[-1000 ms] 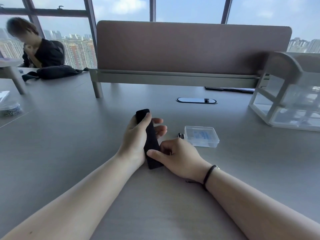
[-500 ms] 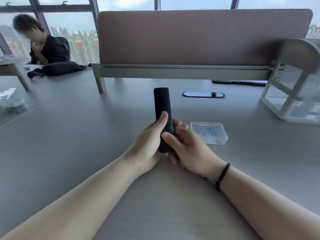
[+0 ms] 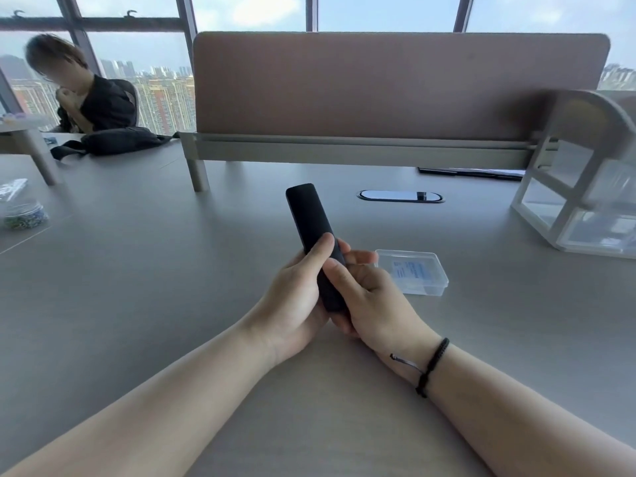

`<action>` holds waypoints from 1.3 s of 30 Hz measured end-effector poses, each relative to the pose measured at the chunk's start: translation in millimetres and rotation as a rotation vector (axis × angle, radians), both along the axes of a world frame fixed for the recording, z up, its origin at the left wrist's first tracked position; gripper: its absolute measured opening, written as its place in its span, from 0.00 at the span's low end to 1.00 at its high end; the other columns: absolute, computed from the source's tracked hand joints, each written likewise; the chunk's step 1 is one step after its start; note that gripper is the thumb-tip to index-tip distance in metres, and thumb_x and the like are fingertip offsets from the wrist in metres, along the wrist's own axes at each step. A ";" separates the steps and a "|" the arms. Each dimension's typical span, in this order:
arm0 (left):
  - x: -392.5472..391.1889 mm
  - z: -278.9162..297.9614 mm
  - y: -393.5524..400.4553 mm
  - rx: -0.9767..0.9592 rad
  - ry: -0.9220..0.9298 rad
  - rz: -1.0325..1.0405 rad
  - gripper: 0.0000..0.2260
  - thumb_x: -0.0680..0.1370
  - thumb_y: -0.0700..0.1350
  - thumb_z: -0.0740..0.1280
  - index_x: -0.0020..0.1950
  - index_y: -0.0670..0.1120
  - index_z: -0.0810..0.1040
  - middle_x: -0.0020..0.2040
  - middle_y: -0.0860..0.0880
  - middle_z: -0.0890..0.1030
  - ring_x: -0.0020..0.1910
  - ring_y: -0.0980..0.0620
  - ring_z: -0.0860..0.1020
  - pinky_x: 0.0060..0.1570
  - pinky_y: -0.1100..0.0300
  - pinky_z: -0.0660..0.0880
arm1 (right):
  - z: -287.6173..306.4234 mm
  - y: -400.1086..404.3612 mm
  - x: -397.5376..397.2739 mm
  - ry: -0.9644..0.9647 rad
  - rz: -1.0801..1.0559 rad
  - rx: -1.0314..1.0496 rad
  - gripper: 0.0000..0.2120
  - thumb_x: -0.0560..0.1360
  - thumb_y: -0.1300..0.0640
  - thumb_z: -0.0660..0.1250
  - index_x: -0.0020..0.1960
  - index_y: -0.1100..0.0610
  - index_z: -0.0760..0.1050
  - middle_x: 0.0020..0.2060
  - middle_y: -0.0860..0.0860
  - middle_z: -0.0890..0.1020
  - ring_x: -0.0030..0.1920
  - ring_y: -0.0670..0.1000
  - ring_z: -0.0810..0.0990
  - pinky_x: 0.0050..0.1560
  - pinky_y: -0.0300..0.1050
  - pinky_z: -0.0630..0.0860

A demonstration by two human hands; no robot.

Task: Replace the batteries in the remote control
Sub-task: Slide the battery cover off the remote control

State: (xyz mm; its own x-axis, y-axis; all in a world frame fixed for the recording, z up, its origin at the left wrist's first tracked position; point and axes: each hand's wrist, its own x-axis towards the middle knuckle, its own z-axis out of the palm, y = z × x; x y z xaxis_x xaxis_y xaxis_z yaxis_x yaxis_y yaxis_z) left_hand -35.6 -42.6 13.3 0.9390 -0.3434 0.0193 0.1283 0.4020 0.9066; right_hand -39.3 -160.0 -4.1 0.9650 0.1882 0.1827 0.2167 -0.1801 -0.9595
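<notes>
A slim black remote control (image 3: pixel 309 218) is held above the grey table (image 3: pixel 137 287), its plain back facing me and its far end pointing away. My left hand (image 3: pixel 296 290) wraps its lower half from the left, thumb pressed on the back. My right hand (image 3: pixel 368 297) grips the lower end from the right, thumb lying along the remote's edge. A small clear plastic box (image 3: pixel 413 271) with a blue label lies just right of my hands. No batteries show in this frame.
A brown desk divider (image 3: pixel 395 87) stands across the back. A white shelf unit (image 3: pixel 585 187) sits at the right, a cable port (image 3: pixel 401 196) lies behind the remote, a clear tub (image 3: pixel 24 215) is far left, and a person (image 3: pixel 86 94) sits at the far left.
Both hands lifted the remote off the table and turned it upright, far end pointing away. My right hand moved from the table onto the remote's lower end.
</notes>
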 end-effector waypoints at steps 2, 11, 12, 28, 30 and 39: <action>0.8 0.3 1.1 -0.006 0.022 -0.034 0.11 0.84 0.53 0.56 0.53 0.46 0.71 0.55 0.45 0.85 0.46 0.46 0.83 0.27 0.58 0.72 | -0.5 1.2 -0.2 -0.027 -0.023 -0.007 0.27 0.83 0.48 0.58 0.36 0.70 0.71 0.20 0.50 0.70 0.20 0.45 0.66 0.23 0.37 0.62; 2.7 3.1 8.1 -0.045 0.052 -0.092 0.06 0.83 0.46 0.58 0.54 0.45 0.72 0.51 0.46 0.85 0.40 0.44 0.83 0.23 0.58 0.73 | -4.0 1.4 1.6 -0.022 0.028 -0.026 0.23 0.83 0.49 0.58 0.36 0.64 0.71 0.22 0.54 0.72 0.22 0.47 0.67 0.25 0.41 0.63; 3.3 3.5 9.4 -0.032 0.039 -0.084 0.06 0.83 0.44 0.58 0.56 0.44 0.72 0.51 0.46 0.85 0.38 0.44 0.83 0.22 0.58 0.73 | -4.0 1.5 2.3 -0.027 0.051 -0.021 0.21 0.83 0.50 0.58 0.36 0.61 0.71 0.23 0.54 0.73 0.22 0.48 0.68 0.26 0.41 0.64; 13.5 0.0 12.4 0.003 -0.018 0.178 0.16 0.83 0.53 0.58 0.66 0.47 0.73 0.47 0.40 0.85 0.41 0.40 0.84 0.30 0.52 0.78 | -2.2 -2.2 2.0 -0.009 0.007 0.007 0.05 0.77 0.54 0.69 0.46 0.56 0.77 0.26 0.50 0.77 0.24 0.45 0.71 0.27 0.36 0.66; 17.1 0.5 14.4 0.014 -0.017 0.305 0.13 0.83 0.54 0.59 0.63 0.49 0.73 0.41 0.42 0.83 0.39 0.41 0.84 0.32 0.52 0.79 | -4.2 -2.4 2.3 -0.103 -0.115 -0.082 0.07 0.76 0.51 0.69 0.52 0.51 0.74 0.27 0.46 0.76 0.24 0.42 0.70 0.28 0.34 0.65; 17.5 -2.2 17.1 0.436 -0.175 0.274 0.18 0.81 0.56 0.62 0.46 0.41 0.76 0.32 0.46 0.80 0.26 0.50 0.73 0.24 0.63 0.61 | 4.2 -5.7 1.0 -0.064 -0.200 0.076 0.10 0.79 0.42 0.62 0.50 0.48 0.72 0.21 0.43 0.75 0.24 0.41 0.70 0.31 0.43 0.67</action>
State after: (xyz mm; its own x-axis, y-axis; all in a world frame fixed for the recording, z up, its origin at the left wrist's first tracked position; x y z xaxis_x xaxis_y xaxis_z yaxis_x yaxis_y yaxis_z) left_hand -18.1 -25.5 11.1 0.9907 -0.0980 0.0941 -0.0964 -0.0188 0.9952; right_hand -38.3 -165.7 0.1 0.9677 -0.0224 0.2513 0.2450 -0.1537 -0.9573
